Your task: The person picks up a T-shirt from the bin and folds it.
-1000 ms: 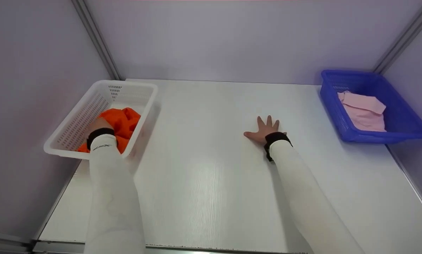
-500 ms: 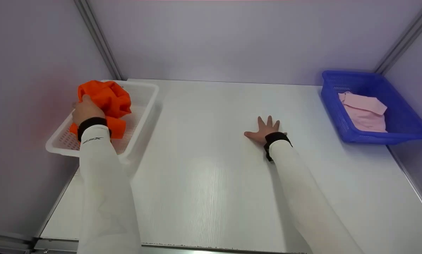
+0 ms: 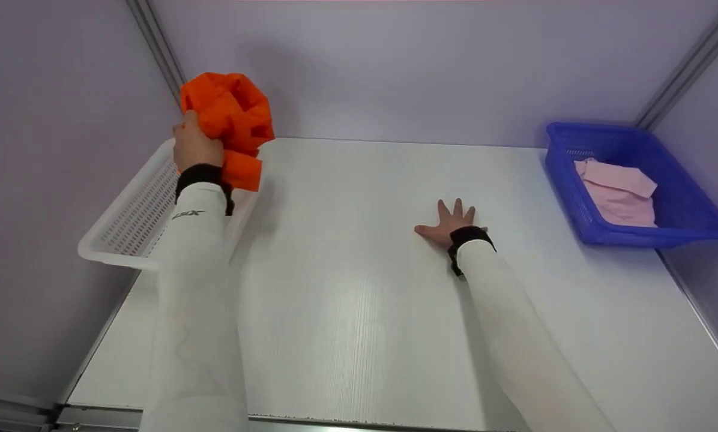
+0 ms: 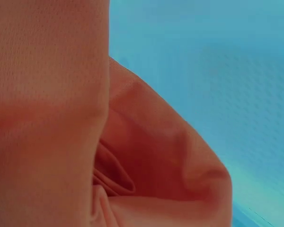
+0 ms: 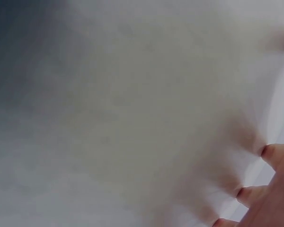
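My left hand grips a bunched orange cloth, holding it up above the far part of the white basket. A loose flap of the cloth hangs down beside the wrist. In the left wrist view the folds of the orange cloth fill the left and middle, hiding the fingers; a perforated basket wall shows behind. Resting on the white table, my right hand has its fingers spread and holds nothing. Several fingertips touch the tabletop in the right wrist view.
At the right back stands a blue basket with a folded pink cloth in it. White table surface stretches between the two baskets. Pale panels enclose the table at the back and sides.
My left hand has lifted the orange cloth out of the white basket, up, then away and to the right. The right hand stays where it was.
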Motion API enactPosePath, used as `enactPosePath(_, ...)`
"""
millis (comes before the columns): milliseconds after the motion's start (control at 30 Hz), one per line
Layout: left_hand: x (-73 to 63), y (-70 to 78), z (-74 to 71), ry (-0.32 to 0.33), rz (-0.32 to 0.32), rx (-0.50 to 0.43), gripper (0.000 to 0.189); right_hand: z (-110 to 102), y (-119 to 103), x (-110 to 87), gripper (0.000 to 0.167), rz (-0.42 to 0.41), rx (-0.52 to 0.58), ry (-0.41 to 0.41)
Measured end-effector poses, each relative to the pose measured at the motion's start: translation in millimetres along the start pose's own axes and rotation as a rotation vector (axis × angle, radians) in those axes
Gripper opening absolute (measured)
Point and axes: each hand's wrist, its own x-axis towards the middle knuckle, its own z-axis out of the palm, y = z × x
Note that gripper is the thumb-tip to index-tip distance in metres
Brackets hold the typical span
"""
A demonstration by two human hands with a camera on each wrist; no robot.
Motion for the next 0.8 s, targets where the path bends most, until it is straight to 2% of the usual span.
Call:
enactPosePath(167,-6.8,38.4,27.1,-0.041,0.061,-0.070,0.059,1,3,3.3,0.122,0.000,0.007,0.000)
enactPosePath(333,-23.0,64.8,67.9,-0.099,0.131,-0.186,0.049,0,4,2.1,0.123,0.009,0.014,-0.009)
enactPosePath(500,-46.8,78.5,116.4,-0.184,0.187,-0.241,0.042,-5,0,-2.2,0.118,0.020,0.018,-0.023)
enactPosePath(633,-66.3,83.8,150.5,-0.223,0.177,-0.263,0.040,-9,-9,-5.8,0.115,0.038,0.060,-0.023)
enactPosePath(733,-79.2,87.0,171.3,-0.251,0.151,-0.288,0.039,-13,-20,-10.1,0.110,0.038,0.158,0.014)
enactPosePath(800,-86.3,89.0,182.9,-0.265,0.141,-0.299,0.040,-14,-29,-11.4,0.103,0.017,0.295,0.061)
